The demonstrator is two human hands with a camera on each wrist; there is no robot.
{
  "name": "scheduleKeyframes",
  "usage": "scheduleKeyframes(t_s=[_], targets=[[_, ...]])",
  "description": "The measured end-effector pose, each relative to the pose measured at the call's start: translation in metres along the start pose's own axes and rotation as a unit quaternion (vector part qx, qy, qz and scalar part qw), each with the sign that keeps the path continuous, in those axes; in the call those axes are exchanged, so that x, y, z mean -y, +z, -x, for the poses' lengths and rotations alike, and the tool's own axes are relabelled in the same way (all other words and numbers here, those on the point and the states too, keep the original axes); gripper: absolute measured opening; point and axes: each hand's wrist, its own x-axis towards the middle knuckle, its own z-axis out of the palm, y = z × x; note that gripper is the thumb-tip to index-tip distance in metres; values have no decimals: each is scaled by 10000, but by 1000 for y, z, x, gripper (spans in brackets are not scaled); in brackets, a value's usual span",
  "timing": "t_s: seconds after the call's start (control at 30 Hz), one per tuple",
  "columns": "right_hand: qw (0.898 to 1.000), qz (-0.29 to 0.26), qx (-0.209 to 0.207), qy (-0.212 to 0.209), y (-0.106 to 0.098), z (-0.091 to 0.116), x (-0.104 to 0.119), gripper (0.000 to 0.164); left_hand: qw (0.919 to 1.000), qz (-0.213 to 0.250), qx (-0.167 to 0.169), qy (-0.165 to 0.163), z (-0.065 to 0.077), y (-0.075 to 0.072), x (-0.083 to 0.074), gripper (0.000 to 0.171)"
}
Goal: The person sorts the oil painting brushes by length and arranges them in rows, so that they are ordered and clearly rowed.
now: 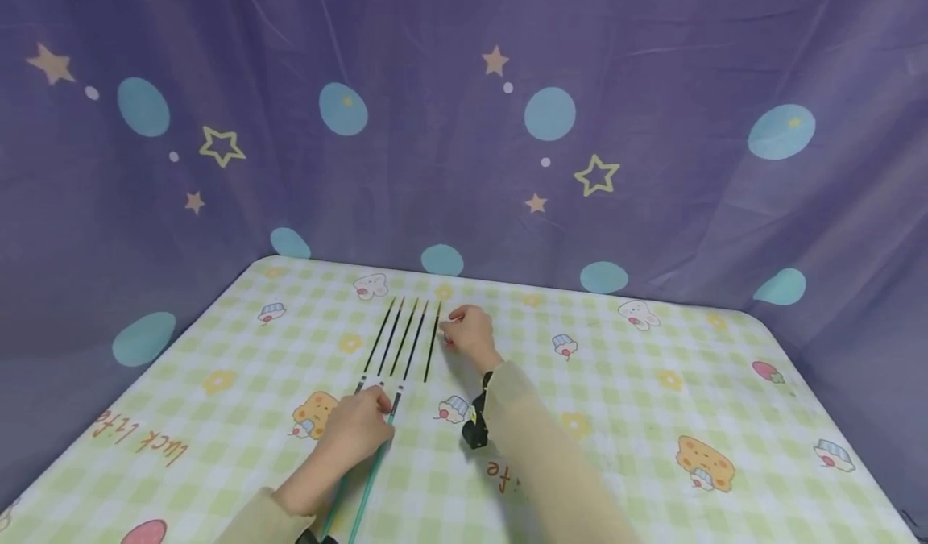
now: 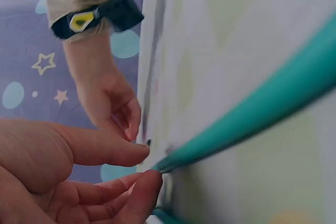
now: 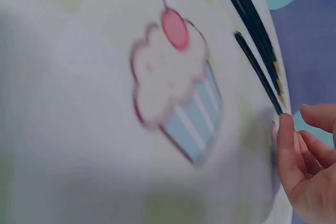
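Observation:
Several thin dark paintbrushes (image 1: 414, 341) with golden tips lie side by side on the tablecloth. My right hand (image 1: 473, 336) is at the upper part of the rightmost paintbrush (image 1: 432, 342). In the right wrist view its forefinger (image 3: 286, 135) is at that brush, with the thumb held apart. Nearer me lie teal rods (image 1: 370, 483) with dark and whitish far ends. My left hand (image 1: 357, 429) rests over them, its fingertips beside the rightmost rod. In the left wrist view a gap shows between thumb and forefinger, and the teal rod (image 2: 247, 111) runs just beyond them.
A green-checked tablecloth (image 1: 623, 463) with printed cupcakes, bears and flowers covers the table. Behind its far edge hangs a purple curtain (image 1: 435, 165) with stars and blue dots. A dark wrist strap (image 1: 476, 423) sits on my right sleeve.

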Motion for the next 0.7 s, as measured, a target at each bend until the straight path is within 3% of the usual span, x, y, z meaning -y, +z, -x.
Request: scheduleKeyframes(t_s=[0.23,0.4,0.7], targets=[[9994,117,328,-44,-36,-1,-6,23,9998,104,-80,145,-8,-16,-8,16],[9970,628,441,65,-63,5,-15,25,9991,203,65,380,-15,-21,-15,15],[9927,1078,535,-21,-96,23,-28,27,9929,490,240,1056,-35,-14,-31,15]])
